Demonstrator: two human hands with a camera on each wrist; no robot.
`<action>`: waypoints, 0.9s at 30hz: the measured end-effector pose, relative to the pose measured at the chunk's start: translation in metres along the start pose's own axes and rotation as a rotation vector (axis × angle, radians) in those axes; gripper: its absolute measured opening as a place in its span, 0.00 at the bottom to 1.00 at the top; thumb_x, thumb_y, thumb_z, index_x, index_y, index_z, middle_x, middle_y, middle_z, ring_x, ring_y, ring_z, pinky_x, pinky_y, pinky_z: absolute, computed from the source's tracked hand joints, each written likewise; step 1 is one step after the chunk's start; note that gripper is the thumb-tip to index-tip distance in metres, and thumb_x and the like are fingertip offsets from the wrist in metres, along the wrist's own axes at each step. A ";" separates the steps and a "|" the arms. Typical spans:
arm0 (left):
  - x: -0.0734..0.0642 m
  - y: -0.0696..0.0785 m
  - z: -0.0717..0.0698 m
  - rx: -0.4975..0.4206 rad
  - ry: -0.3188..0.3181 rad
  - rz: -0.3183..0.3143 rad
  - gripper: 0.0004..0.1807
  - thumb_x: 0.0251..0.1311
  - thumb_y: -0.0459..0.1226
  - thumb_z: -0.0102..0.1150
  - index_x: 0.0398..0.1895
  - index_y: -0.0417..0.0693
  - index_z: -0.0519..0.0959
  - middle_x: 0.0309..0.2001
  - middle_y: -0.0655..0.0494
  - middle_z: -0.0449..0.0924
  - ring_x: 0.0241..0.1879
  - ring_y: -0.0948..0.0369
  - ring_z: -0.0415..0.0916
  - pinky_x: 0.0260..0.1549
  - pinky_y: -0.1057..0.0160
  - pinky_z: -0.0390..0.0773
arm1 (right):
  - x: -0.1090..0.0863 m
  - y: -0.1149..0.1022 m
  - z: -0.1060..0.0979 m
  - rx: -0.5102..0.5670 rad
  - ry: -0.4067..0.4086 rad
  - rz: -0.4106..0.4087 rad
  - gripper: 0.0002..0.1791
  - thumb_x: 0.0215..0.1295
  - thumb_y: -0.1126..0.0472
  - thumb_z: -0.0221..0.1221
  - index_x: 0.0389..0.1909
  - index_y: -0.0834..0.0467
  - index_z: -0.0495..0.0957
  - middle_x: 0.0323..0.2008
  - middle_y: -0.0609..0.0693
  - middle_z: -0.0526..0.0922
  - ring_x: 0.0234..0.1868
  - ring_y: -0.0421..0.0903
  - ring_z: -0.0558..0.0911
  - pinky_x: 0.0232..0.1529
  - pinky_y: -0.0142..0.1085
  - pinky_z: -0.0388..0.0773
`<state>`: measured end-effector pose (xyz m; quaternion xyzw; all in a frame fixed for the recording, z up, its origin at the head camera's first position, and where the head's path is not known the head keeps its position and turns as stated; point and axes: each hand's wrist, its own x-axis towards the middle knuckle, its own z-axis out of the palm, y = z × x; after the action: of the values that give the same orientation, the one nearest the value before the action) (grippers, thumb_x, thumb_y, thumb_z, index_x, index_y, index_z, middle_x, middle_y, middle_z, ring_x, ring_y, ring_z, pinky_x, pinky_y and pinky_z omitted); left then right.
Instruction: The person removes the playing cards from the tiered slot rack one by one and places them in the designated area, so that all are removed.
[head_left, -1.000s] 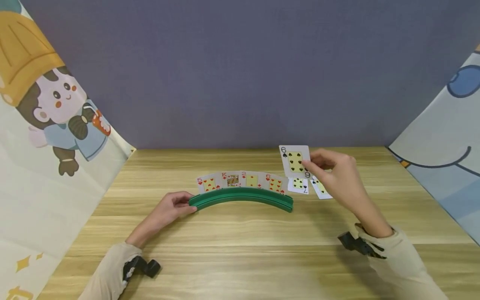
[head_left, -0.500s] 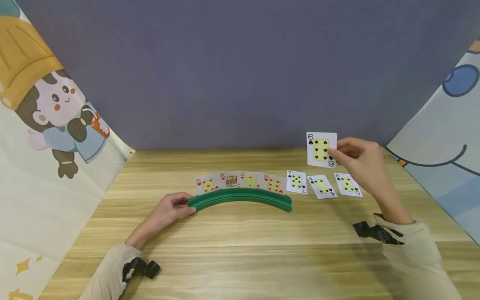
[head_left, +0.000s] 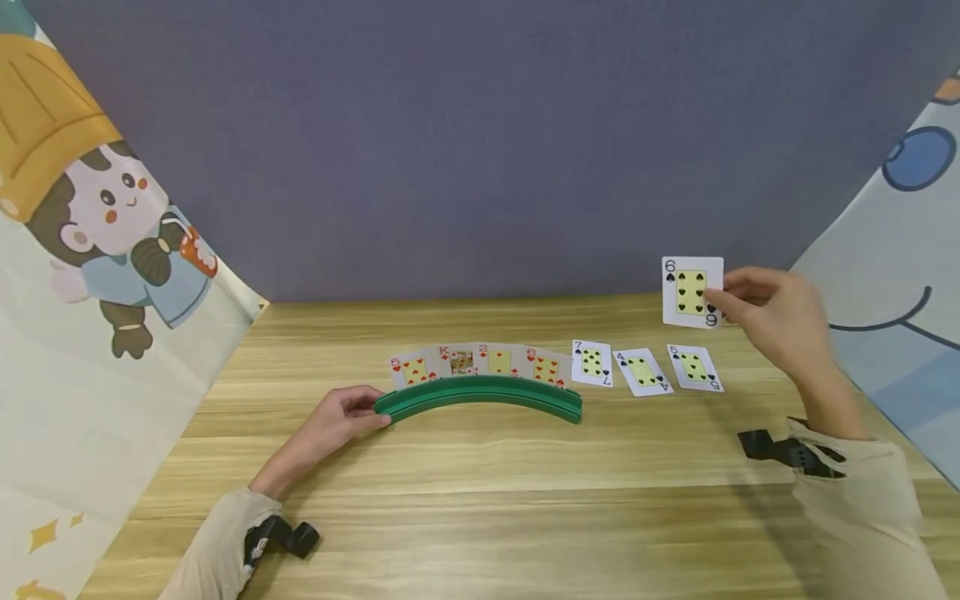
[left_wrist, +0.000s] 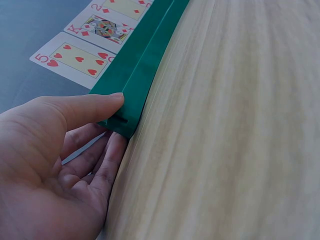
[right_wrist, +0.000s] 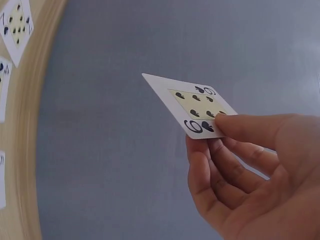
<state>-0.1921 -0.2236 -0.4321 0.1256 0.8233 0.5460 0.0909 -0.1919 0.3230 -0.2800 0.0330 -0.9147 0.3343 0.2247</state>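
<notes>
My right hand (head_left: 783,321) pinches the six of spades (head_left: 692,292) by its right edge, thumb on the face and fingers behind. The card is held up at the table's far right, face toward me; the right wrist view shows this six (right_wrist: 192,105) raised off the table. My left hand (head_left: 341,421) grips the left end of a curved green card holder (head_left: 480,387), thumb on top and fingers below. Standing in the holder are the five of hearts (head_left: 414,369), king of diamonds (head_left: 462,362), two of diamonds (head_left: 498,362) and six of hearts (head_left: 546,367).
Right of the holder, the seven of spades (head_left: 592,363), four of spades (head_left: 642,372) and five of spades (head_left: 695,368) lie face up in a row on the wooden table (head_left: 480,500). A grey-blue panel (head_left: 480,150) rises behind; printed sheets flank both sides.
My right hand has carried the six of spades rightward and slightly up, from over the seven and four to above the five of spades, uncovering that row. The left hand and holder stay put.
</notes>
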 end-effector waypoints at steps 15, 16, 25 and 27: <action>-0.001 0.001 0.000 0.001 0.005 -0.003 0.19 0.60 0.36 0.69 0.51 0.35 0.81 0.46 0.41 0.81 0.39 0.61 0.80 0.39 0.68 0.81 | 0.011 0.071 -0.008 -0.034 -0.157 0.145 0.25 0.71 0.53 0.59 0.52 0.73 0.76 0.39 0.68 0.84 0.23 0.34 0.80 0.25 0.29 0.77; -0.001 0.001 0.000 0.000 0.005 -0.004 0.19 0.60 0.36 0.69 0.51 0.35 0.81 0.46 0.41 0.81 0.39 0.61 0.80 0.39 0.68 0.81 | 0.010 0.075 -0.009 -0.044 -0.163 0.154 0.24 0.72 0.53 0.59 0.52 0.73 0.76 0.39 0.69 0.84 0.23 0.34 0.80 0.25 0.29 0.76; -0.001 0.001 0.001 0.000 0.003 -0.003 0.19 0.60 0.36 0.69 0.51 0.36 0.81 0.46 0.42 0.81 0.40 0.60 0.80 0.39 0.68 0.81 | 0.008 0.115 -0.012 -0.188 -0.219 0.235 0.25 0.73 0.55 0.56 0.52 0.76 0.75 0.22 0.56 0.84 0.22 0.46 0.79 0.21 0.37 0.70; -0.001 0.002 0.001 -0.001 -0.002 -0.004 0.19 0.60 0.37 0.69 0.51 0.36 0.81 0.47 0.42 0.81 0.40 0.60 0.80 0.39 0.68 0.81 | 0.007 0.126 -0.011 -0.179 -0.248 0.272 0.26 0.72 0.55 0.57 0.52 0.77 0.74 0.23 0.55 0.84 0.22 0.46 0.81 0.21 0.37 0.72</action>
<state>-0.1907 -0.2222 -0.4312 0.1248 0.8232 0.5460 0.0929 -0.2206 0.4286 -0.3444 -0.0701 -0.9574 0.2724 0.0652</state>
